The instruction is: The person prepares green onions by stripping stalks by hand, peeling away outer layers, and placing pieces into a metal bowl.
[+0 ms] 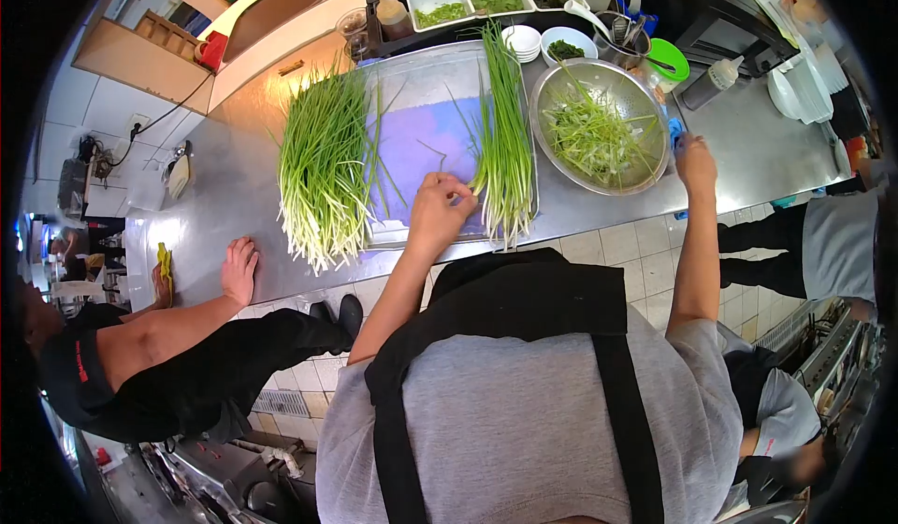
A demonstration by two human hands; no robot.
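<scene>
My left hand [443, 208] is over the front of the tray [412, 75], its thumb and fingertips pinched together beside the narrow bunch of green stalks [505, 150]; what they hold is too small to name. The wide bunch of green stalks [327, 159], white ends toward me, lies at the tray's left. My right hand [694, 161] is closed just right of the metal bowl [541, 140] of green trimmings [599, 136]. Something blue [675, 129] shows at its fingers, but whether it is held is unclear.
A co-worker's hand [240, 267] rests on the steel counter [224, 178] at left, near a yellow cloth [165, 267]. Toward the back are ingredient containers [496, 0], white bowls [522, 41], a green container [668, 61] and a squeeze bottle [713, 84]. Another person [842, 243] stands at right.
</scene>
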